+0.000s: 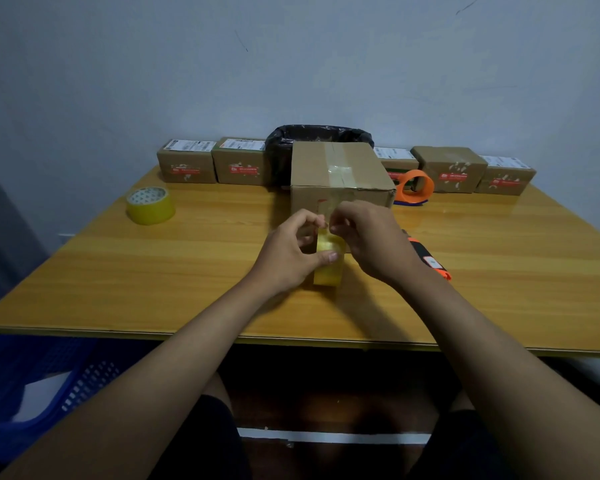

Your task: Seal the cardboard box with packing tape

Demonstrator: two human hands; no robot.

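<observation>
A brown cardboard box (340, 174) stands at the table's middle, with clear tape running over its closed top flaps and down its front face. Just in front of it I hold a yellowish roll of packing tape (328, 268) upright on its edge. My left hand (291, 254) grips the roll, thumb across its side. My right hand (371, 237) pinches at the top of the roll, where the tape's loose end seems to be; my fingers hide the end itself.
A second yellow tape roll (150, 205) lies at the left. An orange tape dispenser (417, 187) sits right of the box, an orange-black tool (430, 259) under my right wrist. Small parcels (187, 166) and a black-bagged bin (316, 136) line the wall. A blue basket (42, 386) sits lower left.
</observation>
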